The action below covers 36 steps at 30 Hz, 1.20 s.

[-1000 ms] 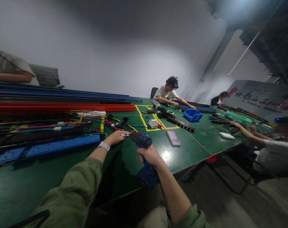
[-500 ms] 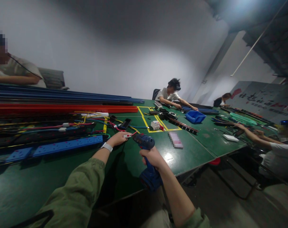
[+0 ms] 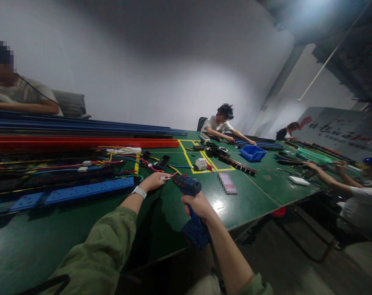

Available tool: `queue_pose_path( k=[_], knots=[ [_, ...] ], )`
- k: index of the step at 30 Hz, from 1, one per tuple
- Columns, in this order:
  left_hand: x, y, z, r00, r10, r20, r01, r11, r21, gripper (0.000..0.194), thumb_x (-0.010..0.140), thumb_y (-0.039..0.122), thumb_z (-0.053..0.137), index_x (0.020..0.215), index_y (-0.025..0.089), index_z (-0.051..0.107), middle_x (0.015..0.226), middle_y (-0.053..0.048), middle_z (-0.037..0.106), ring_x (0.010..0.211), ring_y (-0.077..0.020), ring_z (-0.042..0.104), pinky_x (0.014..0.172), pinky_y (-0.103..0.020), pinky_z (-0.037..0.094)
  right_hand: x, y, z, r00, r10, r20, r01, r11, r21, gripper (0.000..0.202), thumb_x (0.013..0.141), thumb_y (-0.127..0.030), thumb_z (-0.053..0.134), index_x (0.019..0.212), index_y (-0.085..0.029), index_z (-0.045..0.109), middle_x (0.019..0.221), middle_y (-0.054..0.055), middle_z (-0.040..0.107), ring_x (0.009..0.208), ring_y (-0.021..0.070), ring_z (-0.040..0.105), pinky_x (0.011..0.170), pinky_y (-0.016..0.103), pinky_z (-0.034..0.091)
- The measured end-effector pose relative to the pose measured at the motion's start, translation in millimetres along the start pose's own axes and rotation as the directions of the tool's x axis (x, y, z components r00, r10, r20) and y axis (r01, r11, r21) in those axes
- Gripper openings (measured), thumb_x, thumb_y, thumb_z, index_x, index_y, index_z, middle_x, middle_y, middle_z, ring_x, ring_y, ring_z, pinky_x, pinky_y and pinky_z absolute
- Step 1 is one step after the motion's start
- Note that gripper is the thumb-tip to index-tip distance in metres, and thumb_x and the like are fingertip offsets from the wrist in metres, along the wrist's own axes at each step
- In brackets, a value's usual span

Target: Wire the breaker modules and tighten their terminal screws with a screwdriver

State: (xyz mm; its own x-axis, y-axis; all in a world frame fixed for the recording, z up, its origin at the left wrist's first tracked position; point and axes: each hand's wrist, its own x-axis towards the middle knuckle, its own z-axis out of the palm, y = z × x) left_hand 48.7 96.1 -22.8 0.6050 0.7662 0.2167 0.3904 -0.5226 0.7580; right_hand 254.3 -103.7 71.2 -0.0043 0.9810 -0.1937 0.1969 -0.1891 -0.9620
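My right hand (image 3: pixel 196 205) is closed round the grip of a blue cordless drill (image 3: pixel 189 185), its nose pointing left. Between the fingers of my left hand (image 3: pixel 152 183) is a small white block with red on it (image 3: pixel 165 178), which looks like a circuit breaker. The drill's tip is close beside this block, joined to it in view by a thin red line; whether they touch I cannot tell. Past my hands, several similar white blocks (image 3: pixel 201 164) stand together inside yellow tape, with small red pieces at their right. A black rectangular housing (image 3: pixel 163 162) lies behind my left hand.
Blue socket strips (image 3: pixel 89 190) and coloured wires (image 3: pixel 115 154) cover the left of the green table (image 3: pixel 161 221). Behind them run red rails (image 3: pixel 136 141) and blue rails (image 3: pixel 81 125). A blue bin (image 3: pixel 252 153) and a phone-shaped item (image 3: pixel 227 183) lie right. Co-workers sit around.
The view has shifted very slightly. Both hands keep their grips, with the drill tip still beside the white block. The co-worker at the right has moved a hand slightly.
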Motion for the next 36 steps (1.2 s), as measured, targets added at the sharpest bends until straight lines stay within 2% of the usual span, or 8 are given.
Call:
queue_pose_path(
  k=[8,20,25,36],
  knots=[
    [4.2,-9.6,1.2,0.999,0.008,0.037,-0.008,1.0,0.0,0.056,0.069,0.017,0.054,0.122,0.019,0.072,0.12,-0.005,0.074,0.11,-0.0228,0.066,0.103,-0.031,0.046,-2.3,-2.6,1.5,1.0,0.002,-0.004,-0.002,1.0,0.031,0.015,0.068,-0.017,0.059,0.081,-0.02,0.052,0.045,-0.009,0.044,0.038,0.012,0.049,0.04,0.022,0.033],
    [-7.3,18.0,-3.9,1.0,-0.017,-0.012,0.016,0.999,-0.048,0.053,0.068,0.017,0.056,0.117,0.018,0.074,0.112,-0.005,0.076,0.11,-0.0241,0.067,0.1,-0.031,0.048,1.3,0.0,0.0,1.0,-0.011,0.012,0.011,1.0,0.01,0.014,0.069,-0.018,0.059,0.081,-0.019,0.054,0.047,-0.007,0.048,0.037,0.0116,0.049,0.04,0.021,0.035],
    [-8.6,22.3,-5.2,1.0,-0.017,-0.005,0.017,0.999,-0.047,0.054,0.068,0.017,0.056,0.119,0.017,0.074,0.113,-0.006,0.076,0.11,-0.0239,0.067,0.101,-0.031,0.048,0.1,-1.6,1.3,1.0,0.027,-0.008,-0.027,1.0,0.006,0.013,0.068,-0.017,0.059,0.08,-0.019,0.053,0.046,-0.007,0.048,0.037,0.0105,0.048,0.041,0.021,0.034],
    [-10.1,28.1,-6.3,1.0,-0.007,-0.001,0.007,0.999,-0.037,0.056,0.068,0.018,0.056,0.121,0.016,0.072,0.116,-0.006,0.075,0.111,-0.024,0.066,0.102,-0.032,0.047,-0.3,-3.1,0.9,1.0,0.004,0.006,-0.004,1.0,0.007,0.01,0.068,-0.017,0.058,0.075,-0.02,0.051,0.048,-0.007,0.048,0.038,0.0105,0.049,0.04,0.021,0.034]
  ],
)
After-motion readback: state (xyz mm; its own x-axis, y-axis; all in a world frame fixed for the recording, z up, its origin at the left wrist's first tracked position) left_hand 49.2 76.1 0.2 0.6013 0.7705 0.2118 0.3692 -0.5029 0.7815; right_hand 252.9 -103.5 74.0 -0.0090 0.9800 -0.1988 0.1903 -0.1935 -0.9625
